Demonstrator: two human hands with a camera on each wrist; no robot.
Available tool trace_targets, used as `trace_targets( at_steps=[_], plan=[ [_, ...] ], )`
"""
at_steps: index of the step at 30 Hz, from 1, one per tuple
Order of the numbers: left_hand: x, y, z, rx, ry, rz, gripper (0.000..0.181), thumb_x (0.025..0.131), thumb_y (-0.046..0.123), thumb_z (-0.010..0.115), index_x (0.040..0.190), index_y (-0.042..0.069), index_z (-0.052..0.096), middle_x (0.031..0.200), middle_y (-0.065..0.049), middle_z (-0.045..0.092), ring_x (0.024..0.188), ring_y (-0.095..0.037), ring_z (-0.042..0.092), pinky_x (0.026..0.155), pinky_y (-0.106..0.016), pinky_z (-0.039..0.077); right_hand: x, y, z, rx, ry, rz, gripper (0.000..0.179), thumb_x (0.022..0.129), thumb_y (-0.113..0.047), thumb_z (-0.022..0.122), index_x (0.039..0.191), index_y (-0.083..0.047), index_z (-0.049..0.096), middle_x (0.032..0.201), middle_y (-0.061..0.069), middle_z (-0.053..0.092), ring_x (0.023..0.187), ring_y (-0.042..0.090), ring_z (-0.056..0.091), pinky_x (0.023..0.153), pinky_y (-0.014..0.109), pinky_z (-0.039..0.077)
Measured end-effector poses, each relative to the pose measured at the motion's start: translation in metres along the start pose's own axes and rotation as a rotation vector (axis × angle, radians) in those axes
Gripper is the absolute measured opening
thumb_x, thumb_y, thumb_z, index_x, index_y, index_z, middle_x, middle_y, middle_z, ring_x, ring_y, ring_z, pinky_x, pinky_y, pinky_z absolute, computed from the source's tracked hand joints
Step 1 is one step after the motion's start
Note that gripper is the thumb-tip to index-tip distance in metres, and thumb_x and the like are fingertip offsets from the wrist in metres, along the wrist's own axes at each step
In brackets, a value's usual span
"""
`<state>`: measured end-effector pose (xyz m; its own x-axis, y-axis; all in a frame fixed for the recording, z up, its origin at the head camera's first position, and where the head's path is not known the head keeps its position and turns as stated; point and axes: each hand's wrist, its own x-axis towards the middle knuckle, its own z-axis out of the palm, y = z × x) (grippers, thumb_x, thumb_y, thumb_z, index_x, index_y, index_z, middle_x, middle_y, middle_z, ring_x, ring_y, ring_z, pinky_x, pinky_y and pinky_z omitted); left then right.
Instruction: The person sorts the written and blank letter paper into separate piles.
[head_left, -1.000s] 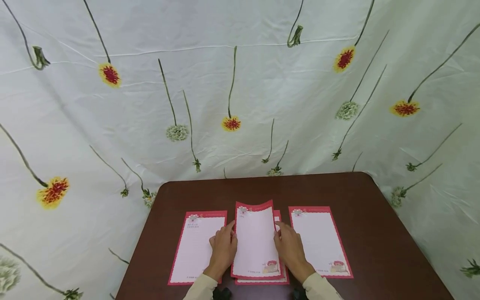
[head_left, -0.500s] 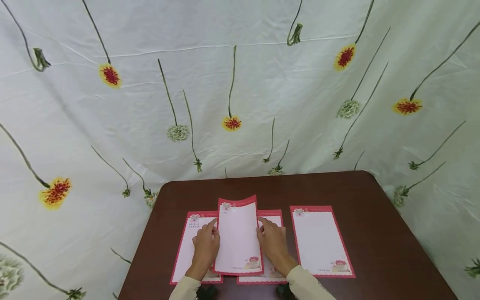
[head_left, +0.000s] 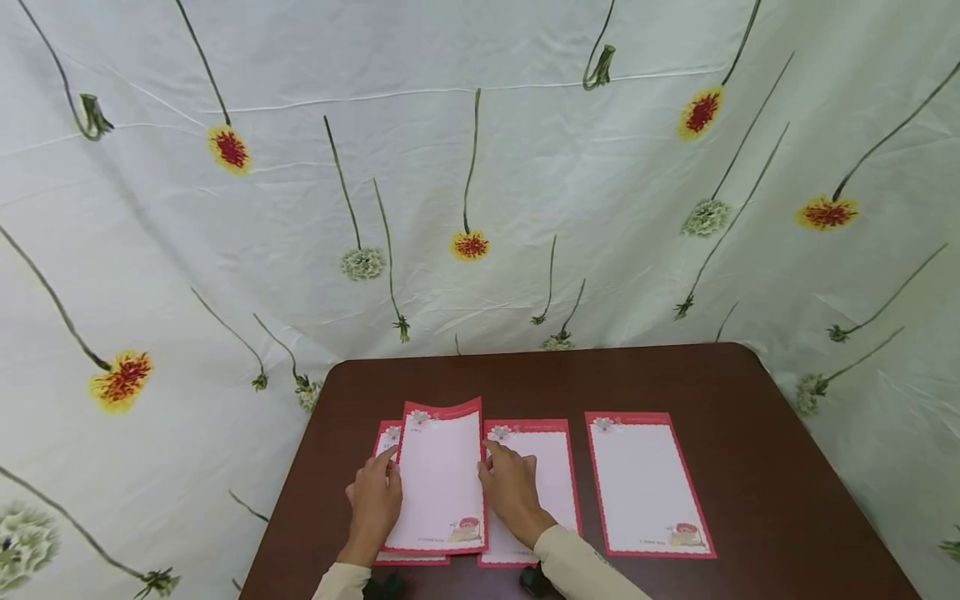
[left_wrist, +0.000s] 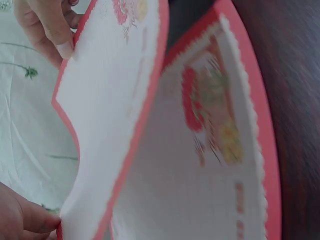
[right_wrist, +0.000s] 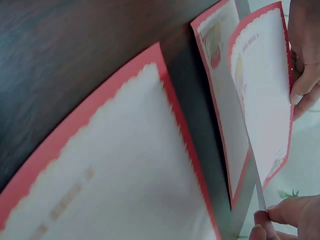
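A red-bordered sheet of letter paper [head_left: 442, 483] is held above the table, its top edge bowed. My left hand [head_left: 375, 504] pinches its left edge and my right hand [head_left: 512, 487] its right edge. Beneath it lies a similar sheet [head_left: 387, 438], mostly covered. In the left wrist view, the raised sheet [left_wrist: 110, 75] stands apart from the sheet below [left_wrist: 190, 180]. The right wrist view shows thumb and fingers of the right hand [right_wrist: 290, 217] gripping the raised paper [right_wrist: 265, 85]. A middle sheet [head_left: 543, 483] lies partly under my right forearm.
Another red-bordered sheet [head_left: 648, 483] lies flat on the right of the dark brown table [head_left: 757, 450]. Dark rounded objects [head_left: 536, 581] show near my wrists at the table's front. A white flower-patterned cloth [head_left: 525, 167] hangs behind the table.
Both hands have carried the held sheet leftward, from over the middle sheet to over the left one. The middle sheet is now largely uncovered.
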<state>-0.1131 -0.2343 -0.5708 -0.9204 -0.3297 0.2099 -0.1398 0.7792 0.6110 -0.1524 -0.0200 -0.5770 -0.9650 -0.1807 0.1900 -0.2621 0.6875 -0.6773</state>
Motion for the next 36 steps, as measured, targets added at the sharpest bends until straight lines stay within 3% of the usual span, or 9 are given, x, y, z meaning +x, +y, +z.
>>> trace_targets(
  at_steps=[5, 13, 23, 31, 36],
  plan=[
    [-0.001, -0.013, -0.007, 0.042, 0.01, -0.021, 0.034, 0.1, 0.004, 0.058, 0.132, -0.001, 0.068, 0.103, -0.024, 0.069, 0.105, -0.049, 0.063, 0.086, -0.066, 0.04, 0.001, -0.012, 0.01, 0.036, -0.037, -0.025, 0.035, 0.095, -0.011, 0.076, 0.128, -0.001, 0.071, 0.075, -0.006, 0.064, 0.068, 0.006, 0.056, 0.076, 0.038, 0.029],
    [0.0, -0.03, -0.011, 0.086, -0.011, -0.07, 0.035, 0.102, 0.006, 0.056, 0.134, -0.004, 0.065, 0.117, -0.032, 0.068, 0.112, -0.054, 0.061, 0.089, -0.069, 0.039, 0.0, -0.018, 0.023, 0.041, -0.103, -0.072, 0.038, 0.097, -0.011, 0.072, 0.133, -0.001, 0.068, 0.079, -0.004, 0.064, 0.08, 0.012, 0.063, 0.076, 0.039, 0.029],
    [0.0, -0.037, -0.01, 0.095, -0.014, -0.09, 0.036, 0.1, 0.006, 0.059, 0.135, -0.006, 0.064, 0.119, -0.032, 0.068, 0.111, -0.054, 0.062, 0.092, -0.068, 0.037, -0.001, -0.018, 0.032, 0.071, -0.18, -0.04, 0.049, 0.095, -0.015, 0.076, 0.139, 0.001, 0.063, 0.08, -0.008, 0.059, 0.082, 0.009, 0.06, 0.081, 0.042, 0.031],
    [-0.001, -0.04, -0.006, 0.138, -0.06, -0.152, 0.042, 0.099, 0.008, 0.058, 0.139, -0.008, 0.06, 0.13, -0.038, 0.061, 0.119, -0.059, 0.056, 0.095, -0.071, 0.037, -0.004, -0.019, 0.036, -0.04, -0.195, -0.029, 0.053, 0.093, -0.022, 0.079, 0.139, 0.001, 0.063, 0.105, 0.011, 0.067, 0.101, 0.029, 0.064, 0.082, 0.045, 0.035],
    [-0.004, -0.042, -0.002, 0.112, -0.097, -0.204, 0.046, 0.1, 0.01, 0.055, 0.142, -0.01, 0.056, 0.138, -0.039, 0.05, 0.128, -0.058, 0.045, 0.101, -0.07, 0.03, -0.005, -0.019, 0.037, -0.08, -0.202, -0.014, 0.053, 0.093, -0.024, 0.079, 0.137, 0.001, 0.064, 0.106, 0.013, 0.062, 0.099, 0.029, 0.059, 0.081, 0.043, 0.034]
  ],
)
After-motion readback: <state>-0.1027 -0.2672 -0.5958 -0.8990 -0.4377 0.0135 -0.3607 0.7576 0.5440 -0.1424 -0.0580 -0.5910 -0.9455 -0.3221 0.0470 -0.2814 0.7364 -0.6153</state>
